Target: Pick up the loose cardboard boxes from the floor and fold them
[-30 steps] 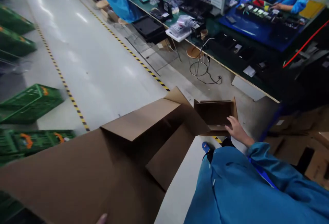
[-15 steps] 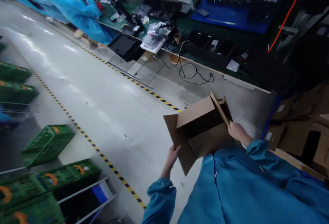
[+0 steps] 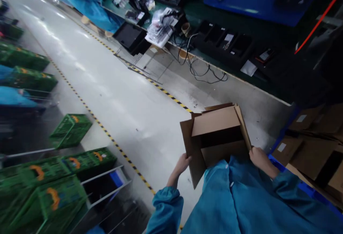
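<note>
Grey glossy floor (image 3: 128,98), green crates (image 3: 71,130), cluttered workbench (image 3: 241,15)

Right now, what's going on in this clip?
A person in a blue coat stands on a factory floor holding an open cardboard box against their body. The left hand grips a side flap, and the right hand holds the opposite edge. Its flaps are open and the inside looks dark. Green crates sit to the left, a cluttered workbench runs ahead, and more cartons are stacked on the right.
</note>
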Tool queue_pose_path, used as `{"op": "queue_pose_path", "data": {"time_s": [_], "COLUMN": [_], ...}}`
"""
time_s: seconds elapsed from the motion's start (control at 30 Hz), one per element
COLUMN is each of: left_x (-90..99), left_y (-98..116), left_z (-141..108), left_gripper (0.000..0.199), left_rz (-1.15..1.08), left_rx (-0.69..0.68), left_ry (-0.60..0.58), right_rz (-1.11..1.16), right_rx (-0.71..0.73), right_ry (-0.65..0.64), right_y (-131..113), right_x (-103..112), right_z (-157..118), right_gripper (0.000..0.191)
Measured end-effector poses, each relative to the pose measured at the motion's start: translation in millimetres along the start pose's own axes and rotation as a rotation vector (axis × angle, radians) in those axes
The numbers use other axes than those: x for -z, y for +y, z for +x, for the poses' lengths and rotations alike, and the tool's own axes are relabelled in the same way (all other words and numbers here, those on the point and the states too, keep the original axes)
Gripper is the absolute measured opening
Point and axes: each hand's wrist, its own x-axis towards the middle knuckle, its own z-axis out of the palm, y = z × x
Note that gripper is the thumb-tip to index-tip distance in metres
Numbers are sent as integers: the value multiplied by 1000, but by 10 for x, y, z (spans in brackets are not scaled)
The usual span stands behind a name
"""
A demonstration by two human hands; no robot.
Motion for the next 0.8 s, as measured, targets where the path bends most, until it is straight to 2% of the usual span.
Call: {"op": "queue_pose_path", "data": {"time_s": [0.07,0.13,0.27,0.37,0.43,0.5,0.6,0.7,0.8], "left_x": [132,183,206,310,394,446,454,447,484], "left_y": [-31,-77,-161,-198,-263,-383,-610,-841,-1075], "left_z": [138,371,1057,1533,1729,1819,1802,1669,1444], "left_gripper": [21,23,18,18,19,19,27,37,51], "left_rz": [10,37,107,122,97,48,-37,-102,-164], "left_rx": [-45,-70,-83,-130,-182,-231,-280,-365,-495], "left_ry": [16,39,10,-44,-53,-45,-14,-12,-22], "right_rz": [-11,-7,22,29,9,-26,-61,-27,53], "right_rx": [-40,-64,-97,-162,-212,-260,-316,-333,-299], "right_ry": [14,33,89,167,208,222,216,216,297], "right_y": [-29,-188,-779,-1179,-1366,-1513,-1679,-1776,-1841], "right_x": [8,-65,-268,-261,-208,-179,-239,-347,-324], "right_z": [97,258,638,853,920,922,795,516,200], "right_gripper": [34,34,30,30,32,35,38,35,36]}}
